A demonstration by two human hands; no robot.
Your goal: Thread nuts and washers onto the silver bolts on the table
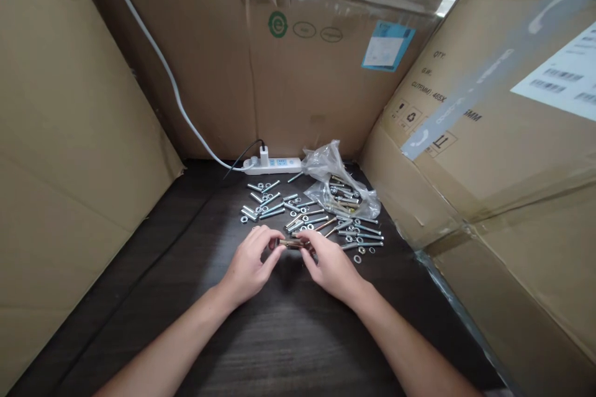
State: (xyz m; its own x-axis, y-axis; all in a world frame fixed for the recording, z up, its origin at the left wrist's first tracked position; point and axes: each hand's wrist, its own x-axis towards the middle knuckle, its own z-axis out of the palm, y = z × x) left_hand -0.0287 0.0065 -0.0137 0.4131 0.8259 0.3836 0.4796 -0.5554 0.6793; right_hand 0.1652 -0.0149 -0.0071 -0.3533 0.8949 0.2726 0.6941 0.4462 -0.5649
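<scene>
Between the fingertips of both hands lies a brass-coloured bolt (pixel 292 244), held roughly level above the dark table (pixel 279 335). My left hand (pixel 251 260) pinches its left end with thumb and forefinger. At the other end, my right hand (pixel 333 263) grips it the same way, and its fingers partly cover it. Just beyond the hands, several silvery bolts with sleeves (pixel 272 212) are scattered. Loose nuts (pixel 244 219) and washers (pixel 357 258) lie among them. A clear plastic bag (pixel 321 161) at the back right contains more bolts (pixel 343 198).
A white power strip (pixel 291 165) with a plugged-in adapter stands against the back cardboard wall (pixel 209 93). Its white cable (pixel 167 74) runs up to the left. A thin black cable (pixel 162 251) crosses the table's left side. Cardboard panels also rise at left (pixel 60 155) and right (pixel 512 198).
</scene>
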